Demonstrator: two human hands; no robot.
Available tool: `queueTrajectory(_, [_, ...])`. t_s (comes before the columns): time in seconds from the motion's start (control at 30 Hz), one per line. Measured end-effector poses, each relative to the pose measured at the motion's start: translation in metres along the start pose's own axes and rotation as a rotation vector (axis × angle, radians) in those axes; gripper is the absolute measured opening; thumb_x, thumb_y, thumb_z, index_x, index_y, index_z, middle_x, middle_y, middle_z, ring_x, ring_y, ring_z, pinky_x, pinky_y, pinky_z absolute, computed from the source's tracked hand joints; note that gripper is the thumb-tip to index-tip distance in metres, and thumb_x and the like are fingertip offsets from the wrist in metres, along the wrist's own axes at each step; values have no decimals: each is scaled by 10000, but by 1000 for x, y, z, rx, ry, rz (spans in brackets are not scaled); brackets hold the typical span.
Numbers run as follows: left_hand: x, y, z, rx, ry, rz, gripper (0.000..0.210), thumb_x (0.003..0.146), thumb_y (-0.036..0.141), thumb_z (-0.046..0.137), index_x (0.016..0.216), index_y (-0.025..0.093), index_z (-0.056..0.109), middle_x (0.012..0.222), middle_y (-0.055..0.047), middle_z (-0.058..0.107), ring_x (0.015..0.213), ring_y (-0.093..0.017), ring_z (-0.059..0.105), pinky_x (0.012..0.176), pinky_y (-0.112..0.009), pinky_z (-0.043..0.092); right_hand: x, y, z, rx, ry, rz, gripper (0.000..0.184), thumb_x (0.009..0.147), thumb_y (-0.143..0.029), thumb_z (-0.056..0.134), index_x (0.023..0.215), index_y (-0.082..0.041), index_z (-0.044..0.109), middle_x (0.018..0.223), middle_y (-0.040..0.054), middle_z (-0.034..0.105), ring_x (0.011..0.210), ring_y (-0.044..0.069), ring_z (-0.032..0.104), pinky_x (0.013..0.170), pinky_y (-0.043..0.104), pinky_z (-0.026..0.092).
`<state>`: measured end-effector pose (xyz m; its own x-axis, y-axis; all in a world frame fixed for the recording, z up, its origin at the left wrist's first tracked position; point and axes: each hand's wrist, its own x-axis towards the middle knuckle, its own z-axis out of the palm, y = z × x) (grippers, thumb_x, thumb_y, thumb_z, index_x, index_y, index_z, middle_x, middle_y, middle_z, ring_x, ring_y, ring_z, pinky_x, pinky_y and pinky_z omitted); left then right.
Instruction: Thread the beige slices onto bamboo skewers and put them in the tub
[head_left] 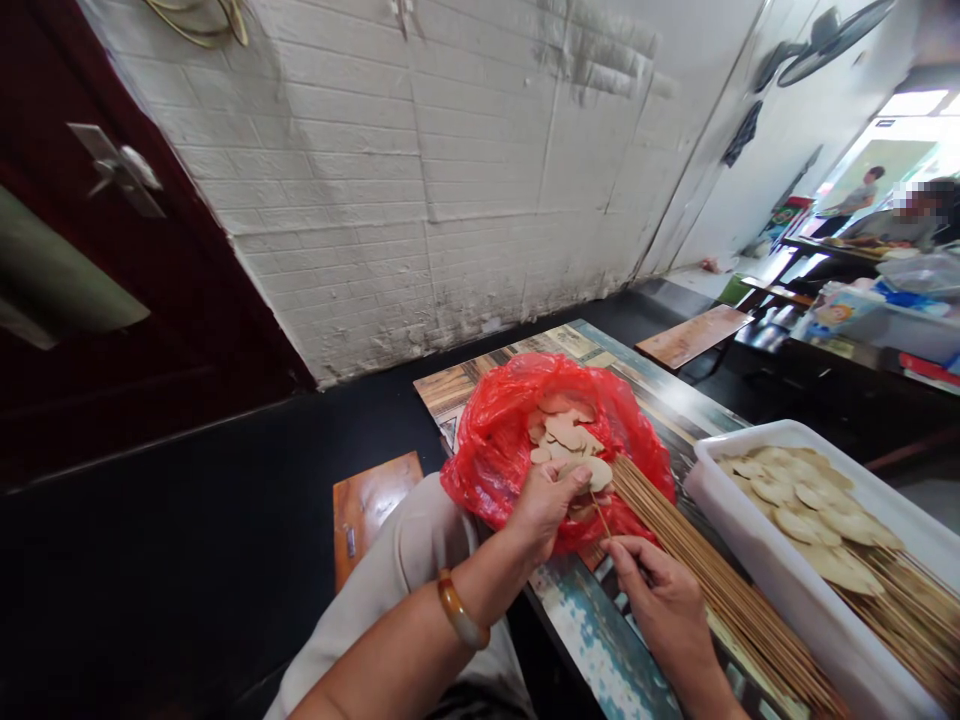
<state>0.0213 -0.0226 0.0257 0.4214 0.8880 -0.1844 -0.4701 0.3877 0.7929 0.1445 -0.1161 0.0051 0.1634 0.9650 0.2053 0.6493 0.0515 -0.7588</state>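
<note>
My left hand [546,503] is closed, pinching a pale, flat oval food slice [597,472] over a red plastic bag [495,415]. In my right hand [660,595], also closed, is a thin wooden skewer [601,515] whose upper end meets the slice's lower edge. More pale slices [566,432] lie inside the open bag. A long bundle of wooden skewers [705,555] rests on the table beside my right hand, its far end against the bag. What kind of food the slices are, I cannot tell.
At the right, a white plastic tub [757,540] holds skewered slices [810,505]. The patterned table [577,610] stands before a white wall. A wooden stool [373,510] is at left, a bench [694,338] beyond. Two people are in the background at far right.
</note>
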Motion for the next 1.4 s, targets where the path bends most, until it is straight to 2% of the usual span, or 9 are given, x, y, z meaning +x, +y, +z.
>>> queueTrajectory(0.13, [-3,-5,2,14,-19,-22,415,656,422,660,899,85,659,791,-114,679,648,-158,625,622,-257,465,0,-1,-1,18,7,14,336,845,-430,439,764,-191,661,540,-6,578,488,132,531,481,222,409])
queueTrajectory(0.3, [-5,-11,7,3,-13,-18,429,621,411,687,883,72,659,746,-108,674,611,-159,614,665,-299,474,0,0,-1,42,7,62,319,836,-430,454,754,-186,642,559,-3,568,513,137,520,496,227,400])
queueTrajectory(0.57, [-12,-21,16,33,-42,-7,330,648,373,666,815,88,665,687,-74,657,607,-132,573,632,-245,438,2,1,-3,28,48,40,340,839,-442,441,710,-187,626,524,-15,530,497,134,501,506,230,386])
queueTrajectory(0.77, [-16,-29,20,80,-43,-7,312,654,386,660,795,107,655,777,-72,660,691,-139,575,674,-240,432,2,2,-6,91,44,74,312,837,-423,451,732,-182,619,524,-22,506,483,118,474,468,213,374])
queueTrajectory(0.93, [-7,1,2,159,19,95,339,679,378,649,906,128,626,854,-77,665,739,-144,595,711,-259,440,2,6,-6,232,77,175,312,822,-438,472,801,-168,627,549,-19,516,431,96,450,385,197,340])
queueTrajectory(1.1, [7,37,-30,228,204,305,276,707,350,620,874,131,603,766,-57,660,680,-121,591,711,-262,445,6,11,-8,369,125,284,329,800,-471,489,790,-165,610,521,-43,482,409,85,416,391,196,338])
queueTrajectory(1.2, [12,39,-43,399,223,325,248,718,336,604,854,129,612,725,-43,648,663,-112,576,685,-240,438,7,14,-8,393,135,293,327,794,-458,508,792,-152,620,537,-33,482,422,81,408,386,190,330])
queueTrajectory(1.3, [20,31,-48,631,148,329,222,732,318,581,845,132,627,751,-52,648,707,-133,581,701,-252,435,6,16,-7,365,125,284,328,800,-446,503,818,-146,633,537,-30,482,417,80,405,377,189,329])
queueTrajectory(1.4, [32,26,-47,931,101,442,192,756,279,545,854,145,641,815,-65,645,778,-162,574,744,-282,427,6,17,-5,296,125,240,315,813,-430,490,822,-152,638,522,-34,470,421,86,416,388,191,341])
